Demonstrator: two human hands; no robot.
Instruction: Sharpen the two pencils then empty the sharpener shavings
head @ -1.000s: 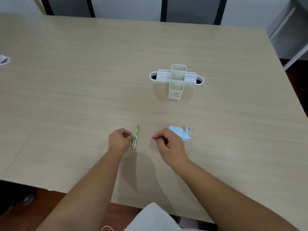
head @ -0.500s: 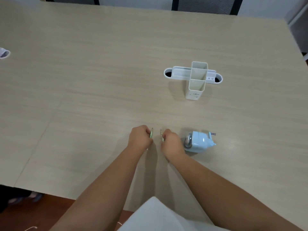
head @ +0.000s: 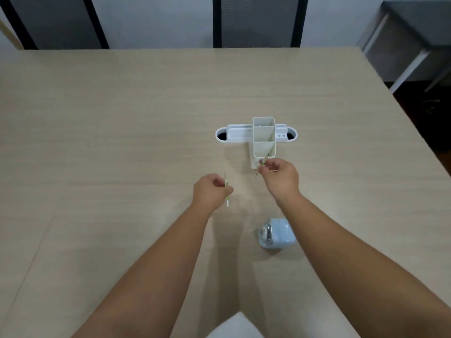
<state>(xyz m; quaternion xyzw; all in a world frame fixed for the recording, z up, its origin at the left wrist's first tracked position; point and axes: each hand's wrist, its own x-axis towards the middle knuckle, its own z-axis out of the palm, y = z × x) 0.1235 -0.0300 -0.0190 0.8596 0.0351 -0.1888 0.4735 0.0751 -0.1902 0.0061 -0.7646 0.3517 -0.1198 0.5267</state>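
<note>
My left hand (head: 211, 191) is closed around a green pencil (head: 226, 189), whose dark tip points away from me above the table. My right hand (head: 280, 176) grips a second green pencil (head: 263, 162) right at the front wall of the white desk organiser (head: 264, 136); its tip leans toward the front compartment. The pale blue sharpener (head: 277, 236) lies on the table nearer to me, just left of my right forearm, with neither hand touching it.
The light wooden table (head: 122, 132) runs far to the left and back. Two dark chairs (head: 257, 20) stand behind its far edge. A grey side table (head: 415, 40) is at the right. White cloth (head: 234, 326) lies at the near edge.
Both hands have lifted away from the spot beside the sharpener and moved forward. The right hand now holds its pencil at the organiser, and the left hand has spread off to the left.
</note>
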